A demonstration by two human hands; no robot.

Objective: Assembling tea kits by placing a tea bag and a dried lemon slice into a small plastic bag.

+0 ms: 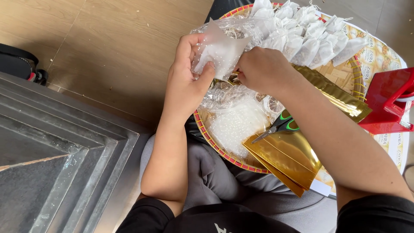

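Frosted white-dotted pouch point(220, 49) looks thin and translucent. Left hand point(185, 82) pinches its near edge; right hand point(261, 69) grips its other side, just beside.

A small home packing spot, worked on the lap over a wood-look floor point(112, 47). A woven tray point(345, 75) holds filled white sachets point(310, 36) and gold pouches point(286, 159) (scissors point(280, 125) too).

A tray point(207, 129) rests on the person's lap. In it, sachets point(310, 30) lie at the far side, scissors point(278, 126) near the middle, pouches point(286, 159) at the near edge. A metal frame point(60, 155) stands left of the tray.
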